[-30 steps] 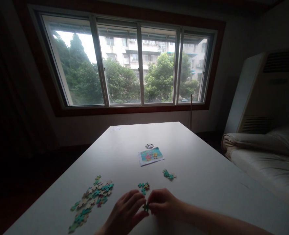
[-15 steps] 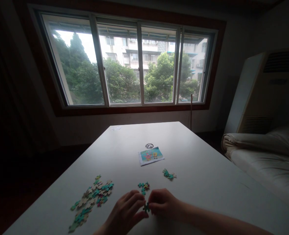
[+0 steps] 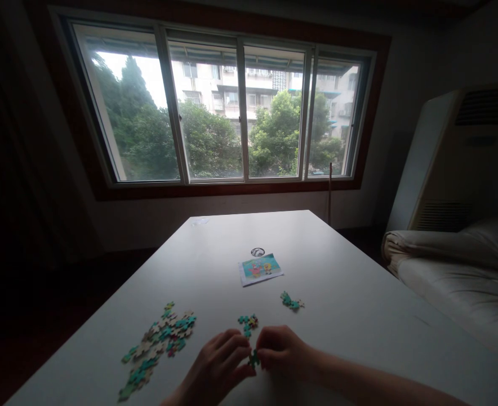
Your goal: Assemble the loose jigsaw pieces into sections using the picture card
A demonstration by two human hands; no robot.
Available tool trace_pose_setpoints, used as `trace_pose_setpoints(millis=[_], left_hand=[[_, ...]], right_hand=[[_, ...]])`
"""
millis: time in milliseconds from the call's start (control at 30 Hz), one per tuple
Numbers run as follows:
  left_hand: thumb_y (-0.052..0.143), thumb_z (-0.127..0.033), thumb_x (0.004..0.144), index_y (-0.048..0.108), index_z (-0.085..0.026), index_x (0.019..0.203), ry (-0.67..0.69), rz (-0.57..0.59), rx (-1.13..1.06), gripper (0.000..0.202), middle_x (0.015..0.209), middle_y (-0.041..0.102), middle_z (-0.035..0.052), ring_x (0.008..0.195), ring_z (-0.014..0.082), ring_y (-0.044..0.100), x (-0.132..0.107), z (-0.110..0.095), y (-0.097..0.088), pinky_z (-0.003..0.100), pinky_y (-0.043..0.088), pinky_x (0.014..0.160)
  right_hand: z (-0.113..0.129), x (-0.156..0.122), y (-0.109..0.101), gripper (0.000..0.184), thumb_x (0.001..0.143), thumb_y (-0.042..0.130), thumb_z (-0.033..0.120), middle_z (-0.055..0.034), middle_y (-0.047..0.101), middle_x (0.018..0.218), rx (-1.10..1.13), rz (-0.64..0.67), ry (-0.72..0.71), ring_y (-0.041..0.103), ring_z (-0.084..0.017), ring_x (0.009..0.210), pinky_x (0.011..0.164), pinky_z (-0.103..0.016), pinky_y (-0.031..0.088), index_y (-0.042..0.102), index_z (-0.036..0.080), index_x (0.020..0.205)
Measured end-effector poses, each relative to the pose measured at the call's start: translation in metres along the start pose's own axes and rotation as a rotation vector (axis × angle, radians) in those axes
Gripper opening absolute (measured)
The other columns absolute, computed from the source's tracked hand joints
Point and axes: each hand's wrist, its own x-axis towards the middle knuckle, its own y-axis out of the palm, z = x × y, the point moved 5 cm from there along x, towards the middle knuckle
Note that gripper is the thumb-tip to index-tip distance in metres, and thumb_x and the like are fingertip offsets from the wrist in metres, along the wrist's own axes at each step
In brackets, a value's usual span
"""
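Observation:
Between my hands, close to the tabletop, is a small green jigsaw puzzle piece (image 3: 253, 359); whether it is one piece or two joined I cannot tell. My left hand (image 3: 226, 361) pinches it from the left, thumb below and fingers above. From the right, my right hand (image 3: 280, 351) grips it with thumb and forefinger, the other fingers curled in. Just beyond my fingertips lies a small joined cluster of puzzle pieces (image 3: 248, 322), green with some yellow and red. Its near end comes close to my left fingers.
On the white table (image 3: 337, 316), a large heap of loose puzzle pieces (image 3: 160, 344) lies to the left. A smaller group of pieces (image 3: 292, 300) sits right of centre. Farther back are a picture card (image 3: 261, 269) and a round black-and-white item (image 3: 257, 252). A sofa (image 3: 452, 270) stands at the right.
The green piece has turned slightly and shifted a little to the right between my fingers. Both hands stay almost in place, and the other pieces lie as before.

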Motion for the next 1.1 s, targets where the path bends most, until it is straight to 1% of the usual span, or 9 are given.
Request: trace_pose_setpoints(millis=[100, 367, 600, 800, 900, 1033, 1100], left_hand=[[0.051, -0.03, 0.09, 0.057, -0.017, 0.084, 0.007, -0.01, 0.014, 0.015, 0.073, 0.063, 0.0008, 0.07, 0.0135, 0.059, 0.0011, -0.0009, -0.0012, 0.023, 0.051, 0.062], [0.052, -0.028, 0.089, 0.056, -0.017, 0.083, 0.005, 0.014, 0.01, 0.013, 0.073, 0.063, 0.001, 0.071, 0.0142, 0.059, 0.0001, -0.0006, -0.0001, 0.024, 0.051, 0.062], [0.05, -0.027, 0.091, 0.055, -0.017, 0.081, 0.041, 0.013, 0.018, 0.015, 0.072, 0.062, 0.0005, 0.07, 0.0129, 0.058, 0.0026, -0.0037, -0.0022, 0.023, 0.051, 0.062], [0.054, -0.023, 0.088, 0.055, -0.017, 0.079, 0.066, 0.025, 0.014, 0.011, 0.071, 0.063, 0.0001, 0.07, 0.0131, 0.058, 0.0007, -0.0045, 0.0004, 0.023, 0.051, 0.061], [0.054, -0.025, 0.088, 0.055, -0.017, 0.082, 0.039, 0.029, 0.009, 0.011, 0.072, 0.063, 0.0008, 0.07, 0.0136, 0.059, -0.0003, -0.0026, 0.0018, 0.023, 0.052, 0.062], [0.051, -0.031, 0.09, 0.057, -0.014, 0.095, 0.015, 0.03, 0.043, 0.018, 0.078, 0.066, 0.0039, 0.073, 0.0155, 0.061, 0.0001, -0.0017, 0.0009, 0.026, 0.054, 0.063], [0.051, -0.031, 0.09, 0.057, -0.015, 0.098, 0.025, 0.036, 0.055, 0.019, 0.079, 0.066, 0.004, 0.073, 0.0156, 0.061, 0.0004, -0.0023, 0.0006, 0.026, 0.054, 0.062]], right_hand=[[-0.0014, 0.0005, -0.0003, 0.032, 0.068, 0.068, 0.042, 0.0031, 0.053, 0.055, 0.011, -0.005, 0.001, 0.046, -0.009, 0.051, 0.052, -0.022, 0.038, 0.06, 0.012, 0.066], [-0.0064, 0.0025, -0.0011, 0.034, 0.068, 0.068, 0.045, 0.0029, 0.054, 0.055, 0.036, -0.016, -0.005, 0.046, -0.009, 0.05, 0.05, -0.021, 0.037, 0.058, 0.013, 0.066], [-0.0067, 0.0034, -0.0006, 0.036, 0.068, 0.069, 0.047, 0.0024, 0.053, 0.056, 0.043, -0.026, -0.001, 0.046, -0.009, 0.051, 0.051, -0.022, 0.037, 0.058, 0.013, 0.066], [-0.0067, 0.0031, -0.0009, 0.036, 0.069, 0.069, 0.046, 0.003, 0.053, 0.055, 0.036, -0.031, 0.001, 0.046, -0.009, 0.049, 0.051, -0.022, 0.038, 0.058, 0.013, 0.067], [-0.0069, 0.0031, -0.001, 0.039, 0.069, 0.068, 0.05, 0.0031, 0.053, 0.054, 0.038, -0.028, -0.004, 0.047, -0.009, 0.049, 0.051, -0.022, 0.039, 0.058, 0.013, 0.067], [-0.0087, 0.0034, -0.0004, 0.044, 0.067, 0.068, 0.055, 0.0024, 0.054, 0.056, 0.05, -0.012, -0.002, 0.048, -0.009, 0.05, 0.053, -0.023, 0.04, 0.06, 0.012, 0.068], [-0.0099, 0.0037, 0.0, 0.045, 0.066, 0.068, 0.056, 0.0021, 0.054, 0.056, 0.061, -0.006, 0.001, 0.049, -0.009, 0.051, 0.053, -0.024, 0.04, 0.061, 0.012, 0.069]])
